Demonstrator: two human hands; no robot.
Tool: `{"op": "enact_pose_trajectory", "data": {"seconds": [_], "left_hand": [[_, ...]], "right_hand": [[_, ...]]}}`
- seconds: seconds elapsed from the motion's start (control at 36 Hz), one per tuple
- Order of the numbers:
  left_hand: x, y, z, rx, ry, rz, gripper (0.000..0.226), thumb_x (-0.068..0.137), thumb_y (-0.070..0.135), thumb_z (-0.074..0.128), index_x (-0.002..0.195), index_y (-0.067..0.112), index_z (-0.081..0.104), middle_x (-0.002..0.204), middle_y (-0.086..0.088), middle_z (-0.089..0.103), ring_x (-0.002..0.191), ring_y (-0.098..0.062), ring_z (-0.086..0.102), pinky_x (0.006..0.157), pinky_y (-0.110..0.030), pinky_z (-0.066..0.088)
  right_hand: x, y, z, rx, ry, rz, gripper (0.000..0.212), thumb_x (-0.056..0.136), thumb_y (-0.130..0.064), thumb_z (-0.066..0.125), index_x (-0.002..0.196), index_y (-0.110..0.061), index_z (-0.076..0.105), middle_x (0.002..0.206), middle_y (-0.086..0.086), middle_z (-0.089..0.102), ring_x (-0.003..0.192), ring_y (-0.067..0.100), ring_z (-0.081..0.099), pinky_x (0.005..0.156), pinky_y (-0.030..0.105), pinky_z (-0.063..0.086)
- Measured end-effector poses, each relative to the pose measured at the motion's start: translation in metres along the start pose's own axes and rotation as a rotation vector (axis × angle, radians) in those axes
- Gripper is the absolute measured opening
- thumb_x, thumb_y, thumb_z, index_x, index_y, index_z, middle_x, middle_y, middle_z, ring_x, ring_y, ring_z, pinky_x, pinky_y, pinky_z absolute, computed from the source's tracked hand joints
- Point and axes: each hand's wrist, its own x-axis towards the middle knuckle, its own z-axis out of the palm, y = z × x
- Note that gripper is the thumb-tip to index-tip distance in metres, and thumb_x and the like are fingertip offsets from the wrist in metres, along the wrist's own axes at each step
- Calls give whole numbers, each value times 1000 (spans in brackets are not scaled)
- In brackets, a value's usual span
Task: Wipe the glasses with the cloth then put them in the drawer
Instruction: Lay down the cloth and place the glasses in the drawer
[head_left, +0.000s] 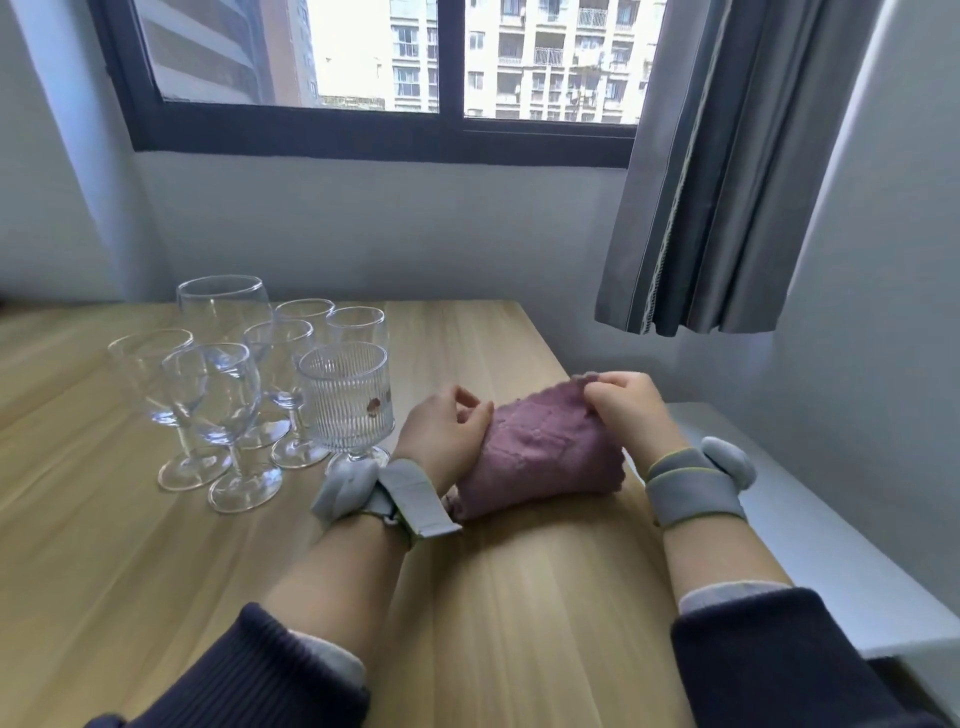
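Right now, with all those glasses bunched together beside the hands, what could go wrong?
1. The glasses stand packed, some seemingly touching; lifting one out could knock its neighbours over.
2. The ribbed glass stands close to the left hand; a careless move could tip it.
3. Both hands, left and right hand, hold the cloth near the table edge; it might slip off.

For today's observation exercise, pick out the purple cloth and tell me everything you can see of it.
The purple cloth looks soft and nubbly, like fleecy microfibre, with a wavy edge. It is bunched and partly lifted off the wooden table, its lower end resting there. The left hand holds its left side; the right hand pinches its upper corner. It lies right of the glasses, touching none.
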Motion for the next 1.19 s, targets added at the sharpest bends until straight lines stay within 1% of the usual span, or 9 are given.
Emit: {"op": "enact_pose_trajectory", "data": {"seconds": [0.08, 0.17, 0.36, 0.47, 0.58, 0.64, 0.75, 0.94, 1.19], "left_hand": [[1, 0, -1, -119, 34, -4, 35, 95, 33, 55, 125, 16, 46, 106, -3, 56, 97, -14, 53, 85, -22, 40], [2, -7, 4, -165, 12, -21, 50, 90, 27, 63, 132, 18, 38, 116, -9, 58, 108, -23, 58, 94, -28, 44], [1, -22, 13, 144, 34, 16, 31, 90, 10, 53, 120, 11, 42, 112, -15, 59, 103, -31, 58, 86, -33, 43], [0, -24, 20, 350, 120, 115, 48, 90, 8, 48, 134, 18, 36, 130, -12, 36, 119, -30, 41, 97, -36, 35], [-2, -16, 30, 514, 133, 268, 43, 98, 26, 35, 141, 25, 36, 145, 0, 33, 131, -21, 31, 104, -35, 27], [-4, -20, 38, 552, 24, 226, 46, 99, 36, 22, 139, 22, 40, 148, -1, 36, 136, -21, 31, 110, -35, 23], [-7, -32, 44, 612, -175, 78, 54, 103, 41, 18, 153, 21, 15, 162, 0, 6, 149, -16, 3, 120, -42, 2], [-9, -31, 35, 609, -236, 96, 54, 103, 40, 18, 154, 22, 10, 162, 0, 2, 149, -16, 0, 120, -40, -1], [-46, -20, 41, 615, -130, 105, 55, 103, 36, 21, 154, 24, 5, 162, -2, -8, 148, -17, -10, 119, -39, -6]], "right_hand": [[1, 2, 7, -24, -7, -46, 23, 80, 0, 49, 77, -15, 67, 73, 4, 62, 82, 22, 58, 79, 33, 49], [1, 11, 15, -115, -19, -58, 23, 83, -2, 54, 94, -18, 67, 86, 3, 65, 89, 21, 61, 85, 31, 49], [-3, 21, 23, -282, 28, -51, 18, 82, -10, 64, 99, -15, 69, 93, 8, 70, 94, 25, 64, 86, 30, 49], [-2, 21, 22, -339, 82, -103, 33, 86, -12, 61, 118, -14, 60, 112, 7, 60, 105, 26, 58, 86, 26, 42], [-3, 17, 29, -566, -32, -279, 50, 94, -15, 47, 143, -17, 40, 151, 5, 34, 137, 23, 33, 111, 36, 28], [-7, 20, 37, -723, -179, -263, 43, 99, -21, 36, 142, -17, 39, 153, 3, 30, 142, 22, 25, 114, 41, 21], [-14, 29, 48, -872, -307, -122, 50, 103, -34, 19, 152, -22, 17, 161, -3, 8, 148, 18, 7, 119, 43, 2], [-24, 31, 41, -885, -280, -90, 54, 102, -40, 17, 153, -23, 10, 161, -1, 4, 148, 17, 4, 119, 43, 0], [-60, 39, 10, -902, -294, -108, 54, 103, -36, 13, 154, -19, 4, 161, 2, 3, 148, 17, 2, 119, 37, 0]]}}
